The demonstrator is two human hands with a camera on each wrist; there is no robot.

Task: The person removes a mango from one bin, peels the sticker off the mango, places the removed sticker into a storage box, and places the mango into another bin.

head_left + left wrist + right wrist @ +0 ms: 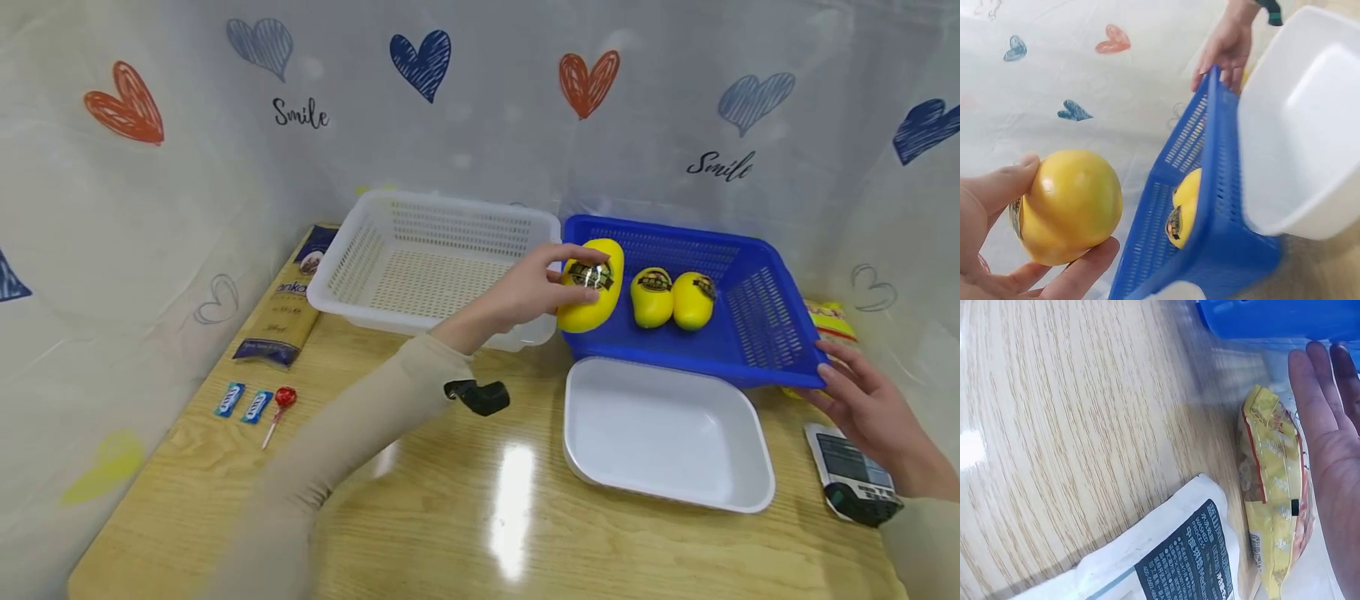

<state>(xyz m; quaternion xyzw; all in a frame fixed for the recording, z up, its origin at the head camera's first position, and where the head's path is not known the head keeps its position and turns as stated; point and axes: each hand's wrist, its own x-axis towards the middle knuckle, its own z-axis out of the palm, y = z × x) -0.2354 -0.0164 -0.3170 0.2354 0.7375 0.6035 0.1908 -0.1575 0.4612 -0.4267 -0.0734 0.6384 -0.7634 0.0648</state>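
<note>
My left hand (pixel 551 279) grips a yellow mango (pixel 588 312) with a dark label, above the left end of the blue basket (pixel 772 321). In the left wrist view thumb and fingers wrap the mango (pixel 1075 200) from both sides. Two smaller yellow mangoes, a left one (pixel 651 310) and a right one (pixel 693 304), lie side by side in that basket. At the basket's front right corner is my right hand (pixel 870 408), its fingers nearly straight and touching the rim. In the right wrist view its fingertips (pixel 1316 353) reach the basket's blue edge.
Left of the blue basket stands a white basket (pixel 442 321); in front, a white tray (pixel 667 433). A yellow snack bag (pixel 1272 487) and a white pouch (pixel 1147 550) lie at the right. A pasta bag (pixel 277 312), two wrapped candies (pixel 243 402) and a lollipop (pixel 285 397) lie left.
</note>
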